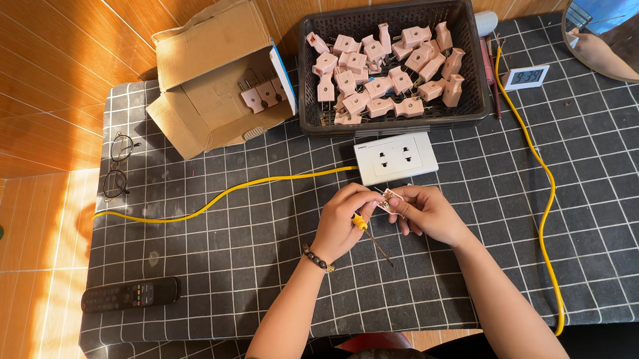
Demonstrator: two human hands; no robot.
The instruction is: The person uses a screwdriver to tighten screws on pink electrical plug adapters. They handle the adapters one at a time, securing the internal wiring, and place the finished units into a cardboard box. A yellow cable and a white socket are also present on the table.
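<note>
My left hand point(343, 221) and my right hand point(428, 214) meet over the dark checked tablecloth point(257, 235), just below a white socket strip point(396, 157). Between the fingertips of both hands sits a small pinkish plug part with metal prongs point(390, 200). A screwdriver with a yellow handle point(363, 223) is tucked in my left hand, its thin shaft pointing down and right. A beaded bracelet circles my left wrist.
A black mesh basket point(472, 100) holds several pink plugs point(378, 72). An open cardboard box point(215, 77) at the left has more plugs. A yellow cable point(222, 196) runs from the socket strip. Glasses point(118, 166), a remote point(131, 294), a small white clock point(526, 77) and a round mirror point(628, 36) lie around.
</note>
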